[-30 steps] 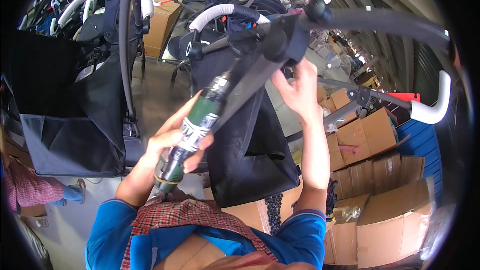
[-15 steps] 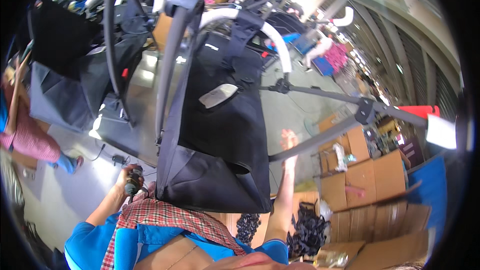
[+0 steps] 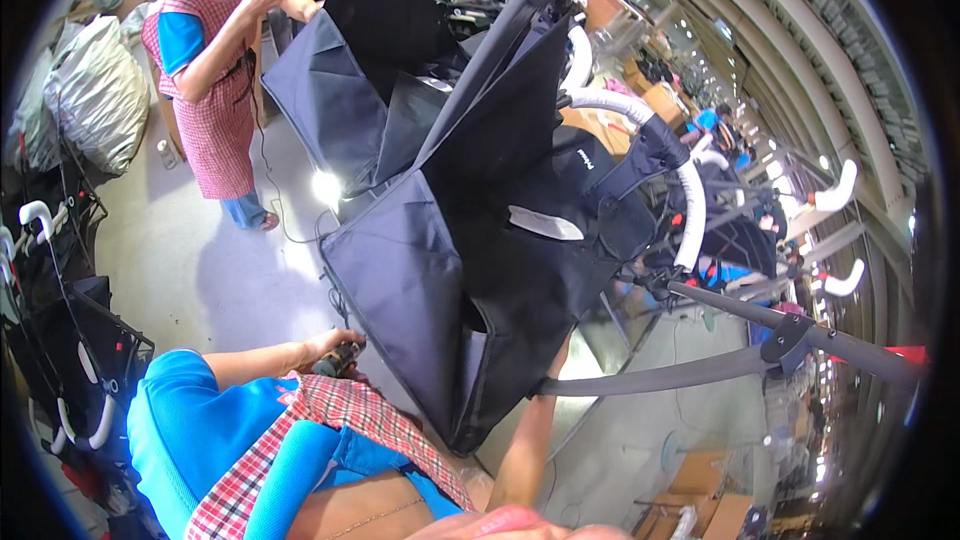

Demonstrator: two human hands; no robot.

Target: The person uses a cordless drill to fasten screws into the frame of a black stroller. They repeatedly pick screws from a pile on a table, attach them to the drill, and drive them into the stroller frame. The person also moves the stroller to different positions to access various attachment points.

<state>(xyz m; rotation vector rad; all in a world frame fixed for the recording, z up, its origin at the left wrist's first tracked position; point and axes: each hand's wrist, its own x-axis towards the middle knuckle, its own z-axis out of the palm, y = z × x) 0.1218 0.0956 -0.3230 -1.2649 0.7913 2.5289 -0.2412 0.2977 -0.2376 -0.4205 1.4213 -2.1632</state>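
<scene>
A black fabric stroller on a grey tube frame fills the middle of the view, tilted toward the right. Its arched bar has a white wrap, and a pale label lies on the fabric. Below the stroller's near left edge, my left hand is closed round a dark electric screwdriver. My right forearm reaches up along the stroller's near right side, by a grey frame tube. Behind the fabric and tube my right hand is hidden, so its fingers do not show.
A co-worker in a checked apron stands at the far left beside a second black stroller. White sacks and folded stroller frames line the left side. A cable hangs there. Cardboard boxes sit at lower right.
The view has swung left, bringing the co-worker and sacks further in. The stroller now appears more tilted. My right hand, earlier visible with fingers spread beside the tube, has gone behind the stroller.
</scene>
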